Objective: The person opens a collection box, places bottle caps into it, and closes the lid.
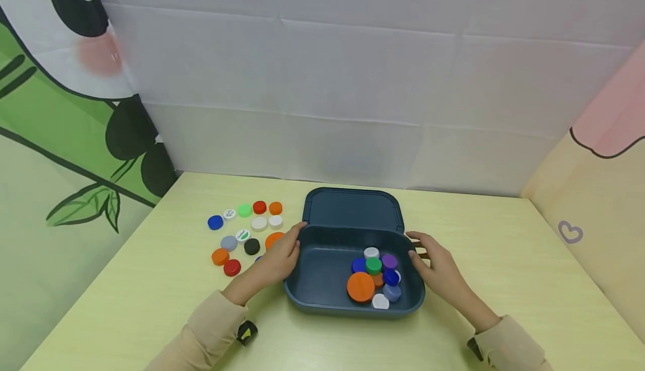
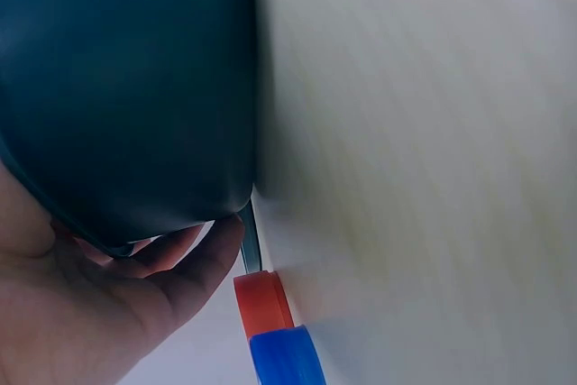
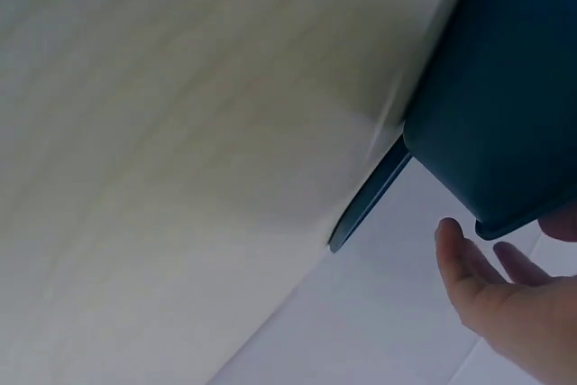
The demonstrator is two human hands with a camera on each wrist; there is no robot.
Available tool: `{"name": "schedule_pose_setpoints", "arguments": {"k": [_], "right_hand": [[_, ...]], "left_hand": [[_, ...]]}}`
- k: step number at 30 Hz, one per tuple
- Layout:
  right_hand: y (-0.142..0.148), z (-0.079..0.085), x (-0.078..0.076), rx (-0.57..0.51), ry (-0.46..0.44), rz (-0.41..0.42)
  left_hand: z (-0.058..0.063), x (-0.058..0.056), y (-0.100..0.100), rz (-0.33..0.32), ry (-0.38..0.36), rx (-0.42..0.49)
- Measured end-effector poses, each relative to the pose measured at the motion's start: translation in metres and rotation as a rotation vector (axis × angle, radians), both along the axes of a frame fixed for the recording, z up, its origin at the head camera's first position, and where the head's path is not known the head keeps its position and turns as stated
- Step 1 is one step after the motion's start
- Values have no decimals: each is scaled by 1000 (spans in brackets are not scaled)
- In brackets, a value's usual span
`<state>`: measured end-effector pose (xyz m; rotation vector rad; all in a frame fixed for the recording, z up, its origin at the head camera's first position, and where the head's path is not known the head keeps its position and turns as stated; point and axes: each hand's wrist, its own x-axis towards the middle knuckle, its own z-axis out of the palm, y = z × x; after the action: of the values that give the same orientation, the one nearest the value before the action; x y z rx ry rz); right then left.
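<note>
The walls (image 1: pixel 353 69) bear a purple heart (image 1: pixel 570 232) and, apparently, green bamboo (image 1: pixel 65 116).

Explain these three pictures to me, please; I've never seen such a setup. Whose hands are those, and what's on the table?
There is no machine here, just a person's two bare hands. The wide picture comes from a camera on the head, looking forward and down. The other two come from wrist cameras, each watching one hand. On the table stands a dark blue box, with a lid behind it. Colourful caps in the box gather toward its right side; more caps on the table lie to its left. The left hand holds the box's left edge. The right hand is at the right edge, its fingers loosely bent.
</note>
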<state>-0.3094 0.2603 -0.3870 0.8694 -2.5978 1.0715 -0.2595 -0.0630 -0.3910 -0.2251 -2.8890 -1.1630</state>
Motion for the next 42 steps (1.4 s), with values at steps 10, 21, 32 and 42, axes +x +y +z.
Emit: {"name": "schedule_pose_setpoints", "arguments": {"k": [10,21,32,42], "right_hand": [[-3,-3,3,-34,-225,9],[-2,2,5,-23,-399,-21],[-3,3,5,-49,-495,-8],[-4,3,4,-30,-504,-10]], "left_hand": [[4,0,-2,-14,-43,13],[7,0,-2,-17,-60,31],[16,1,-20,39,17,-19],[16,14,-49,81,56,-19]]}}
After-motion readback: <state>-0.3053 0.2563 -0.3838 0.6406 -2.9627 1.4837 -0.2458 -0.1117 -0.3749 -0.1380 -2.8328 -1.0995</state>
